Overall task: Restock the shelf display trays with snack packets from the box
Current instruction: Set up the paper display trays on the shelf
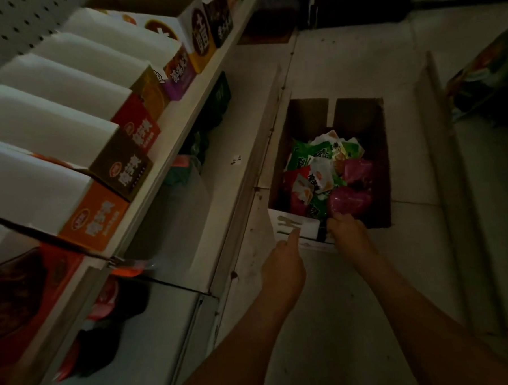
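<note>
loads of light, crinkly, slippery snack packets in box | pinch by sealed edges | left hand loose, empty | right hand reaching in, grip unclear

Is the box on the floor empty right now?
No, the box holds a heap of green, red and pink snack packets.

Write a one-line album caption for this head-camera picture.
Left hand and right hand at the near edge of an open box of colourful snack packets, below the display trays.
</note>
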`<state>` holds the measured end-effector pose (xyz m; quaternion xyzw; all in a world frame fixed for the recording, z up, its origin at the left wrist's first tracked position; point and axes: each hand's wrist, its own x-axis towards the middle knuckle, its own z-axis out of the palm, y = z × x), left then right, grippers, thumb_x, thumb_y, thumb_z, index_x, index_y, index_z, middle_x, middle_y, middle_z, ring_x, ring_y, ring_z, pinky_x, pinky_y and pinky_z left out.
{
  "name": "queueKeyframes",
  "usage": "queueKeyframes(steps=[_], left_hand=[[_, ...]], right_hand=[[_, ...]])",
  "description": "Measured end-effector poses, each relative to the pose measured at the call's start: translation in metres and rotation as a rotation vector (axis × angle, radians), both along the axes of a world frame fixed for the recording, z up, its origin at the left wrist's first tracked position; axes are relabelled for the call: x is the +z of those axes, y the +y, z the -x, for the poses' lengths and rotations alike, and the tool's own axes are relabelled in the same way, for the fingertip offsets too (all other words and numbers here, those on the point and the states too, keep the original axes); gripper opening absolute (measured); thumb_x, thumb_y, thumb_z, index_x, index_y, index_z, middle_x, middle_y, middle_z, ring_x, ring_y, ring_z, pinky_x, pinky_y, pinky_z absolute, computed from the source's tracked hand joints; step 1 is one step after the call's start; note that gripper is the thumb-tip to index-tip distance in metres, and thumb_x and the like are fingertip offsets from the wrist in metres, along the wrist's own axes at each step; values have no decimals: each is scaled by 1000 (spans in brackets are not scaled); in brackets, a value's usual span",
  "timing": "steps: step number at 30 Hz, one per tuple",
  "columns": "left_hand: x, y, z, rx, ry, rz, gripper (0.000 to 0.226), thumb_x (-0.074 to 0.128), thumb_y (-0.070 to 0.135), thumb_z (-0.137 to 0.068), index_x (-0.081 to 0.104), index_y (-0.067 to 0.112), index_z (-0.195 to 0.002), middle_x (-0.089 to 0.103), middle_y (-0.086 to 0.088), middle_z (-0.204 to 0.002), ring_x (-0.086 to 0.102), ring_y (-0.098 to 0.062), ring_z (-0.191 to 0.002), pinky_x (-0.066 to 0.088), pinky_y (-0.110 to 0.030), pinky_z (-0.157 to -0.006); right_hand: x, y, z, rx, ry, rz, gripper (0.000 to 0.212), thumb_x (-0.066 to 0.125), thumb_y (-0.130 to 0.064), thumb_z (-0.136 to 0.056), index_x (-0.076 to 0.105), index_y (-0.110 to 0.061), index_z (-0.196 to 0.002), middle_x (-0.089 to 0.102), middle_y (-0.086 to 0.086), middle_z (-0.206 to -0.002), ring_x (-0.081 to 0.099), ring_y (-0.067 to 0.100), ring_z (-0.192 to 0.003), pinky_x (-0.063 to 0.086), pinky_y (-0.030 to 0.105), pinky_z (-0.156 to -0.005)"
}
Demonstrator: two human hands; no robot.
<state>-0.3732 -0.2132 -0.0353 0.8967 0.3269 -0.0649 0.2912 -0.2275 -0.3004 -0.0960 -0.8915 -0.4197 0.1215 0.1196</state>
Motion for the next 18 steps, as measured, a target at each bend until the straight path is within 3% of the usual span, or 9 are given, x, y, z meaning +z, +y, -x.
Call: queueKeyframes(steps=[3,6,9,12,13,15,16,18], left_hand=[[8,-12,12,-39,73,35,66,37,7,-101,5,31,-154,49,-12,-136,51,-23,-118,43,-34,-97],[13,-26,26,-89,196,17,65,40,6,-99,12,27,-154,48,-14,-135,51,-26,-118,43,-36,-93],[18,-36,44,-165,298,-74,43,42,11,-99,39,15,-142,45,-13,-135,45,-25,-123,40,-34,-96],[19,-44,70,-215,418,-93,37,40,10,-99,45,9,-137,40,-14,-138,39,-26,-127,37,-33,-99],[19,-48,81,-216,460,-84,38,41,9,-99,45,8,-136,39,-14,-139,38,-26,-128,37,-33,-100],[20,-53,101,-208,524,-34,36,44,9,-98,47,8,-134,39,-15,-139,41,-26,-126,39,-33,-99],[22,-56,108,-186,529,-3,35,44,10,-98,48,8,-133,40,-15,-138,44,-26,-124,41,-33,-98],[29,-62,117,-90,457,43,34,42,11,-98,48,8,-131,45,-14,-134,49,-26,-119,44,-34,-95]], right_hand=[[-3,-6,42,75,16,-20,54,91,5,-7,64,-9,-52,58,6,-54,56,23,-41,39,26,-33],[-7,-20,84,97,108,-46,57,92,-13,2,63,-14,-48,55,1,-50,54,19,-38,37,26,-30],[6,-38,126,128,161,-2,29,74,-27,-23,63,-16,-47,55,-1,-51,55,17,-39,35,23,-32],[12,-58,164,134,234,-4,16,57,-31,-39,60,-19,-49,54,-5,-53,52,13,-48,14,10,-49],[14,-64,177,115,207,-33,13,56,-27,-46,58,-19,-56,55,-4,-57,53,13,-54,16,11,-53],[24,-75,194,38,205,5,18,59,-13,-65,59,-17,-83,60,0,-80,61,18,-75,34,27,-63],[31,-78,198,-4,265,86,19,54,-10,-82,59,-16,-99,59,2,-98,59,20,-94,34,33,-78],[46,-87,202,-60,330,153,25,42,-25,-99,57,-19,-118,53,0,-118,46,18,-116,23,32,-98]])
